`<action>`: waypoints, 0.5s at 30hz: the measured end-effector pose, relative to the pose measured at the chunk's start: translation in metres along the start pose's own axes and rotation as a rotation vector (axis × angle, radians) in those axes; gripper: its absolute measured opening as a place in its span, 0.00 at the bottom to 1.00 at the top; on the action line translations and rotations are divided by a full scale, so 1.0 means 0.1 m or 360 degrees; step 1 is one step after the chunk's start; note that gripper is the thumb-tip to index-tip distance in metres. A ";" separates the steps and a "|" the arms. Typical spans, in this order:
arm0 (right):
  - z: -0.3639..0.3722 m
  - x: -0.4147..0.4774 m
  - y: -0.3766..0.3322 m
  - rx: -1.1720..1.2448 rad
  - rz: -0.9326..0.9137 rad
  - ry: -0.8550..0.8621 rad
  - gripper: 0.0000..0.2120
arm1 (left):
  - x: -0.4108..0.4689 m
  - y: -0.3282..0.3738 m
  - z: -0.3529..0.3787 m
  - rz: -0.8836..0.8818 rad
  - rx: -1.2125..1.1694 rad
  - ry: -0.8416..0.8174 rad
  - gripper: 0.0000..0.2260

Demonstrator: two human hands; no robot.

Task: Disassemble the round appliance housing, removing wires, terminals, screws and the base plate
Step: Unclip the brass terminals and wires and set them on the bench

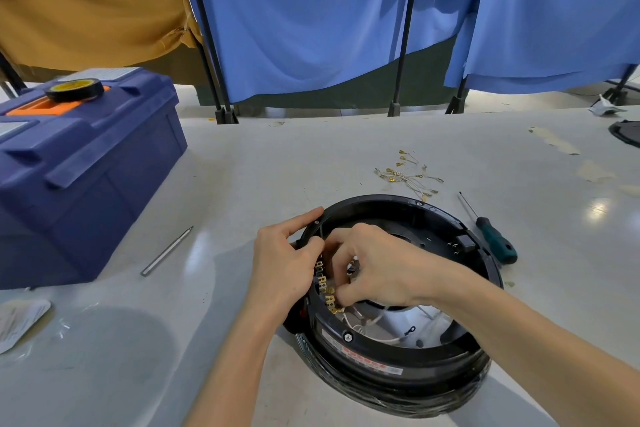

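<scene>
The round black appliance housing (398, 350) lies open side up on the table, near me. My left hand (284, 263) grips its left rim, with the thumb over the edge. My right hand (374, 267) reaches inside at the left wall, its fingers pinching at a row of brass terminals (327, 291) with white wires (367, 321) trailing from them. A silver plate (408, 322) shows at the housing's bottom. A bunch of removed wires with brass terminals (408, 173) lies on the table beyond the housing.
A green-handled screwdriver (491, 236) lies right of the housing. A silver bit (166, 251) lies to the left. A blue toolbox (79, 170) with a tape roll (74, 89) on top stands at the left. Blue curtains hang behind the table.
</scene>
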State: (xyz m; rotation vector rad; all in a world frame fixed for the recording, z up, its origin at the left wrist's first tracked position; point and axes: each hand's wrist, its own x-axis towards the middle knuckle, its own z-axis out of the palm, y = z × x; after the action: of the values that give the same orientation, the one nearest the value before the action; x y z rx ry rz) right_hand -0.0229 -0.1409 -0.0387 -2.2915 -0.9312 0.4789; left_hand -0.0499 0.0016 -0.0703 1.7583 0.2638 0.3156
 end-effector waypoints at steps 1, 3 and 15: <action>0.00 -0.01 0.01 0.0019 0.0000 0.0020 0.09 | 0.00 0.00 0.00 0.0001 0.0003 0.0003 0.21; 0.00 -0.01 0.02 0.0036 -0.0003 0.0049 0.10 | 0.01 0.00 0.00 0.0004 0.0015 0.0011 0.21; 0.05 -0.04 -0.02 -0.0089 -0.0028 0.0225 0.03 | -0.01 0.01 0.01 0.0015 0.0022 0.0003 0.20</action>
State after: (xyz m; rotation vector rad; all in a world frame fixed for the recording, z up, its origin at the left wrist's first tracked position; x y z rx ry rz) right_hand -0.0291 -0.1406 -0.0404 -2.3317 -0.9038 0.2824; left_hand -0.0510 0.0004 -0.0697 1.7732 0.2595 0.3234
